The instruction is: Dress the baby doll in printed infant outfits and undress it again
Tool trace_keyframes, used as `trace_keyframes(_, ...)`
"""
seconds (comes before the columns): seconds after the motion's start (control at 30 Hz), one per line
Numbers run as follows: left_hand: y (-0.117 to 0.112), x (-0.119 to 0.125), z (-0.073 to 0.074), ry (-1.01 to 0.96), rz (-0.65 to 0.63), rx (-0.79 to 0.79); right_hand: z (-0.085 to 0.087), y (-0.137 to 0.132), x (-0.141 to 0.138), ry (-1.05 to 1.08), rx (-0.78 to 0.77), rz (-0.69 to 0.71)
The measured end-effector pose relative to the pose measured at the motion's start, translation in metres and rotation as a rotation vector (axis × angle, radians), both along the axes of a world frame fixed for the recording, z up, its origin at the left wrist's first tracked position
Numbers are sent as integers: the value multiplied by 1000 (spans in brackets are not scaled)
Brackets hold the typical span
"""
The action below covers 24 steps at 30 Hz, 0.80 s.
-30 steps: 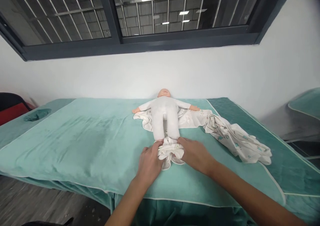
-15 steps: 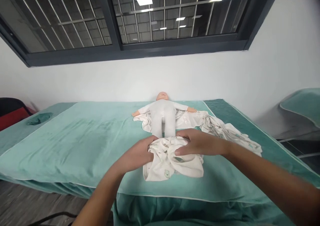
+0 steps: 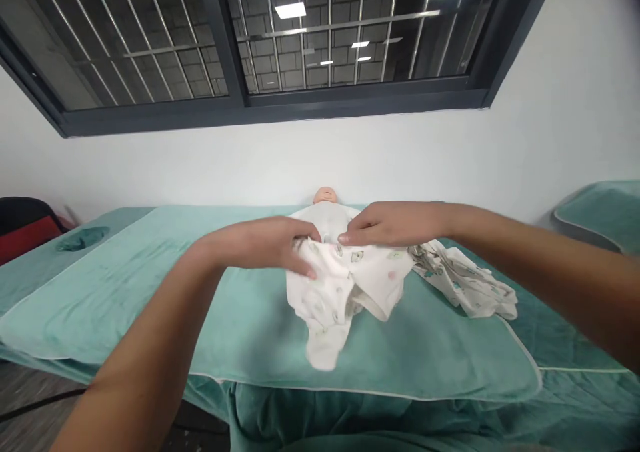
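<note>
I hold a pair of white printed baby pants (image 3: 320, 299) up by the top edge with both hands, the legs hanging down. My left hand (image 3: 295, 242) is closed on the left side of that edge, thumb and fingers pinching the cloth. My right hand (image 3: 385, 225) grips it farther right. Behind lies a baby doll (image 3: 325, 195) on its back, head toward the wall; its white torso shows between my hands, and its legs and arms are hidden. A crumpled printed cloth (image 3: 465, 282) lies to the right.
The doll lies on a green-covered bed (image 3: 125, 305) against a white wall (image 3: 280, 159). Above is a barred window (image 3: 310, 102). A black and red object (image 3: 30, 232) sits at far left, and a green padded piece (image 3: 595, 212) at far right.
Both hands have moved up and toward the doll with the pants. The bunched cloth has opened out and hangs down, covering the doll's legs from view.
</note>
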<state>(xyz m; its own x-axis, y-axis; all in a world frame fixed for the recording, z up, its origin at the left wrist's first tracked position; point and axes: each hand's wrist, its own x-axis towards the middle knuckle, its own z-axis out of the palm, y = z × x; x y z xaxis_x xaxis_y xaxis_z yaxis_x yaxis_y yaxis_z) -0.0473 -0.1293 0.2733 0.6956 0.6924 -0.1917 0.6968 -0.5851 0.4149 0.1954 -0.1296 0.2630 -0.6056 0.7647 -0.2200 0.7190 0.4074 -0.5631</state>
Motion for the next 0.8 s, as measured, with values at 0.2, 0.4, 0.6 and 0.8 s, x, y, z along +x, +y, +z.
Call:
trace_keyframes(0.2,0,19,9,-111,95,252,24,0,-14,124,143,3)
trace_keyframes(0.4,-1,15,7,-533,174,134,35,-7,-5,378,152,-12)
trace_keyframes(0.6,22,-18,-6,-285,256,221,20,16,29,204,171,-79)
trace_keyframes(0.8,25,-1,-50,-810,459,357,-36,23,-6,503,-31,-156)
